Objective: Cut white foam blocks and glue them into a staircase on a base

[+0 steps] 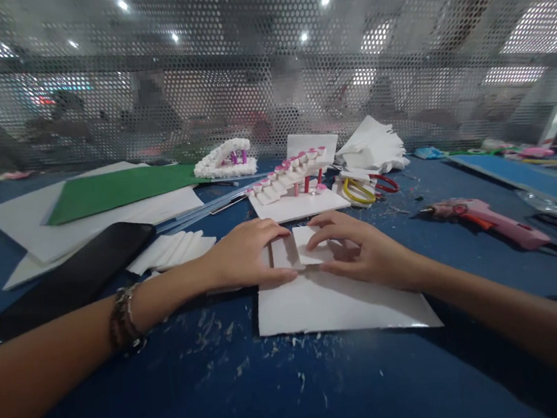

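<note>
Over a flat white board [329, 300], my left hand [248, 253] grips one side of a white foam-board strip [284, 253] between thumb and fingers. My right hand [356, 247] has its thumb and curled fingers closed on a small white foam-board piece [307, 244], which stands against the strip. Parts of both pieces are hidden by the fingers. Just behind my hands stands a model staircase [287, 174] of white steps with pink tops and red posts on a white base.
A pink glue gun [495, 218] lies on the right, near yellow-and-red-handled scissors [361, 189]. On the left are a black phone-like slab [75, 279], stacked white strips [172, 250] and a green sheet [125, 189]. A fluffy white model [225, 161] stands before the perforated metal screen [244, 85].
</note>
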`<state>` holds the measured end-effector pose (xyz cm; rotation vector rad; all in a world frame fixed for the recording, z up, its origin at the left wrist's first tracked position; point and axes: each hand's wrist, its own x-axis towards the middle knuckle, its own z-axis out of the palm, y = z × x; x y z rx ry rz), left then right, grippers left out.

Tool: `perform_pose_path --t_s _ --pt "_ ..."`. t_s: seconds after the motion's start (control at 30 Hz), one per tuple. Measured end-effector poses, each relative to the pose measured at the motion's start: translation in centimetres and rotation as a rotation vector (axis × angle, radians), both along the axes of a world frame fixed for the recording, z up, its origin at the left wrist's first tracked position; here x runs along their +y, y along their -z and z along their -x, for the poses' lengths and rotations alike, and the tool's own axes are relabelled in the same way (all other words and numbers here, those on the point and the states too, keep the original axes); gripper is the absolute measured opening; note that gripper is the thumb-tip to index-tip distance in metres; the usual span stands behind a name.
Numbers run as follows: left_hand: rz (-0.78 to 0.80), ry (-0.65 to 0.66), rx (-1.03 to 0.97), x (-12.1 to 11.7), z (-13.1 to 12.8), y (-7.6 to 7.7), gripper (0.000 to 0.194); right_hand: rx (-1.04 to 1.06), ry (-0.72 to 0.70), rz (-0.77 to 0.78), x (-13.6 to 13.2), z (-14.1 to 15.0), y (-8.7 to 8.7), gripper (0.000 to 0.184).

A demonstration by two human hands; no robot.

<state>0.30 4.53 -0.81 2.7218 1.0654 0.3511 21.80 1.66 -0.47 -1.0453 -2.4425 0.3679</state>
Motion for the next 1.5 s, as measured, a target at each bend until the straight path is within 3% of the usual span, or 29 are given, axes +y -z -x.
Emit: perform_pose_path --t_s 0.23,1.5 --pt "-0.006 0.002 -0.098 -0.01 0.19 0.91 0.063 0.018 0.02 -0.003 0.0 0.08 0.1 0.019" --pt "-0.079 -0.005 -0.076 -0.37 0.13 0.75 0.056 0.0 -0.042 0.044 -0.27 0.31 -0.36 0.017"
